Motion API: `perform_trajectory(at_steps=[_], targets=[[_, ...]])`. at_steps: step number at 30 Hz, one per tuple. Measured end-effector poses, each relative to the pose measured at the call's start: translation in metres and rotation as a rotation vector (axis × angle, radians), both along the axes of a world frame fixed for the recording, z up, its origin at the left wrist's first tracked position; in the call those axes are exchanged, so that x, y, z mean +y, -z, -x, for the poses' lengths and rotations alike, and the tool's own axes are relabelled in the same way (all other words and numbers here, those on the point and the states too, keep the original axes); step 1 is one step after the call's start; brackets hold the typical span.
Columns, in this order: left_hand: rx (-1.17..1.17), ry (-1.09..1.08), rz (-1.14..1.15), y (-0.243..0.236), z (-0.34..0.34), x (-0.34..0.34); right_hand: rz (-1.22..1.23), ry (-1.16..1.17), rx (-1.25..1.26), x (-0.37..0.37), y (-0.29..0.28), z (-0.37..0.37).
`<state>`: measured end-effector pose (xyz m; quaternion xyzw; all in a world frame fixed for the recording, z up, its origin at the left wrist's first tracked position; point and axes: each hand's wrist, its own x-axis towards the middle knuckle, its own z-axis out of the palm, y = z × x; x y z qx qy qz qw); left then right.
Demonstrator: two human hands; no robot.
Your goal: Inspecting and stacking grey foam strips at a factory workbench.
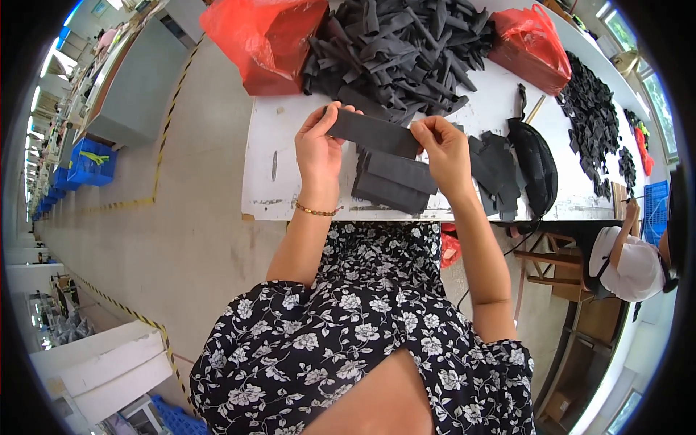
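Note:
Stretched between my two hands is a flat black fabric strip, held above the white table. My left hand grips its left end, the thumb on top and the fingers behind. At the other end my right hand pinches the strip between thumb and fingers. Just beneath it lies a stack of black fabric pieces near the table's front edge. More flat black pieces are spread to the right of my right hand. A big heap of black rolled or folded strips covers the table beyond my hands.
A red plastic bag stands at the far left of the table, another red bag at the far right. A black pouch-like item lies right. Small black pieces are scattered beyond. A person in white works at right.

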<state>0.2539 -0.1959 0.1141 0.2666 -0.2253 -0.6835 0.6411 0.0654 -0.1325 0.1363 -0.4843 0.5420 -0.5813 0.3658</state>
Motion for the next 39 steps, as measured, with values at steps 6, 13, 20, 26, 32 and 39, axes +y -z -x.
perform_trajectory(at_steps=[6,13,20,26,32,39], targets=[[-0.589,0.026,-0.210,0.044,-0.004,0.060,-0.211,-0.040,0.444,0.062,0.037,0.011],[-1.180,-0.311,0.353,0.095,0.021,0.052,-0.028,0.209,0.944,0.080,0.085,0.021],[-1.264,-0.267,0.031,0.118,0.023,-0.100,-0.121,0.380,1.048,0.062,0.081,0.096],[-1.631,-0.024,-0.002,0.127,0.043,-0.117,-0.241,0.167,1.564,0.043,0.136,0.152],[-0.373,0.080,-0.240,0.114,0.022,-0.090,-0.021,0.066,1.800,0.048,0.167,0.164],[-0.115,0.094,-0.189,0.099,-0.008,-0.063,0.182,0.322,1.525,0.030,0.115,0.163]])
